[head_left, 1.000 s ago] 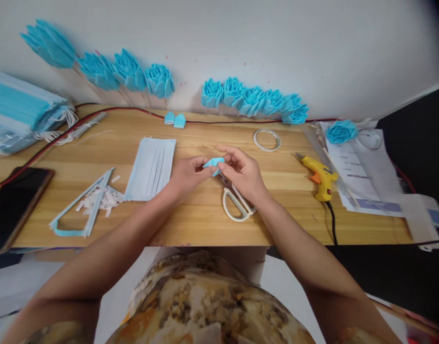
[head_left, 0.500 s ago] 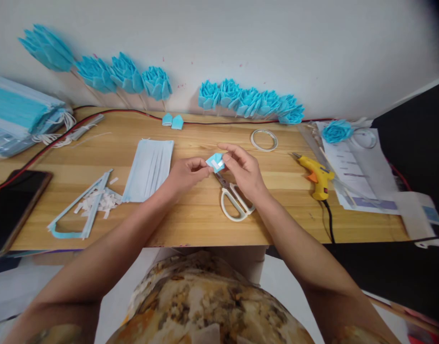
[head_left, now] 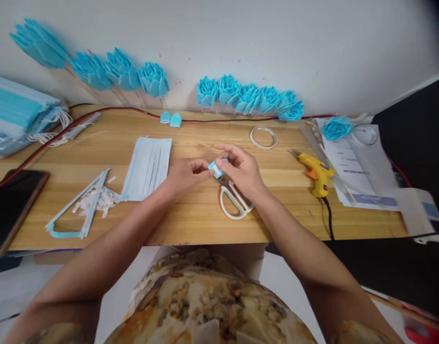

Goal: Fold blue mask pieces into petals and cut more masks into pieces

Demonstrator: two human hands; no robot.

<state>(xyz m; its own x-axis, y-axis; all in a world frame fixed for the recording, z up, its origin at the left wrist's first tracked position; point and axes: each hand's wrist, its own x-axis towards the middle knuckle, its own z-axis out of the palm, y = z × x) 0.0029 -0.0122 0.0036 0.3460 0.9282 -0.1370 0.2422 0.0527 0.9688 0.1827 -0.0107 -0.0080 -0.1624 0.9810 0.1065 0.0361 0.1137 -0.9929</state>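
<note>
A small folded blue fabric piece (head_left: 217, 169) with a white strip on it is held between my two hands. My left hand (head_left: 189, 176) pinches its left edge, thumb and fingertip together. On the other side my right hand (head_left: 243, 173) grips it, the thumb lying over the piece. Scissors with white handles (head_left: 237, 203) lie on the table right below, their blades partly hidden under the piece and the right hand. A pale blue face mask (head_left: 147, 167) lies flat to the left of my left hand.
Blue fabric flowers on sticks (head_left: 122, 69) lean along the wall. At right lie a tape roll (head_left: 263, 137) and a yellow glue gun (head_left: 317, 174). White paper scraps (head_left: 101, 200), a phone (head_left: 16, 205) and a mask stack (head_left: 22, 112) are at left. Two folded blue pieces (head_left: 175, 119) sit behind.
My right thumb has moved over the blue piece and covers more of it. The piece is turned a little, and its pointed tip is now hidden. Both hands stay in about the same place.
</note>
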